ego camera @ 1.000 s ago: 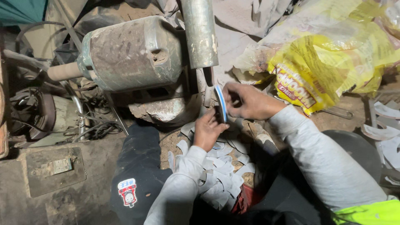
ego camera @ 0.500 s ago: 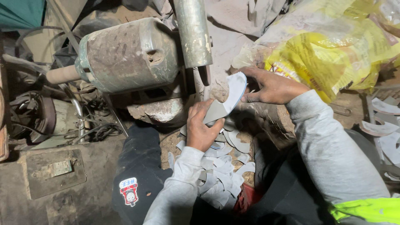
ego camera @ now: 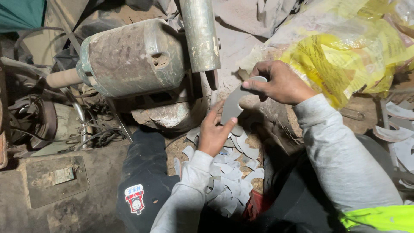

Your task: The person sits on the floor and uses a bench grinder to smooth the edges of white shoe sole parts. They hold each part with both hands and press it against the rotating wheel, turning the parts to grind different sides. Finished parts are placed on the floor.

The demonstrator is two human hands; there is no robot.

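We see the left hand and right hand both pinching a curved, flat grey metal blank. It sits just beside the rusty, pitted cylindrical motor; similar blanks pile beneath, partly hidden.

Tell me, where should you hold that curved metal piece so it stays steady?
Probably by its two ends, like now: the right hand pinches the top end from the right, the left hand the lower end from below. The curved metal piece is thin, flat and upright, so the flat faces suit pinching.
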